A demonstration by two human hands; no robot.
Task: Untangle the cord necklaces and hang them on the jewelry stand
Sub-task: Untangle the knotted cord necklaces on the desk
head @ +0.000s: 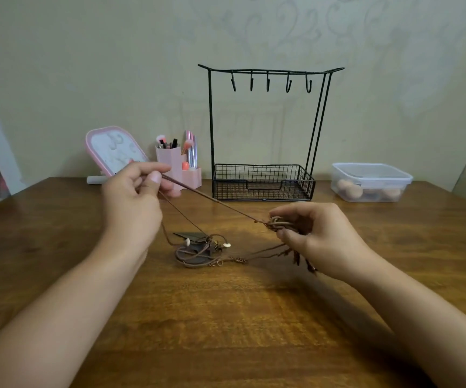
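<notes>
Brown cord necklaces [198, 252] lie in a tangled heap with small beads and a dark pendant on the wooden table [226, 317]. My left hand [135, 203] pinches one cord, raised above the table. That cord runs taut down to my right hand [316, 236], which grips a bunch of coiled cord loops; more strands trail from it back to the heap. The black wire jewelry stand [265, 135] stands behind at the wall, its several hooks bare and its basket base without necklaces.
A pink mirror [114, 149] leans at the back left. Beside it is a pink holder [175, 166] with brushes and lipsticks. A lidded clear plastic box [370, 182] with sponges sits at the back right.
</notes>
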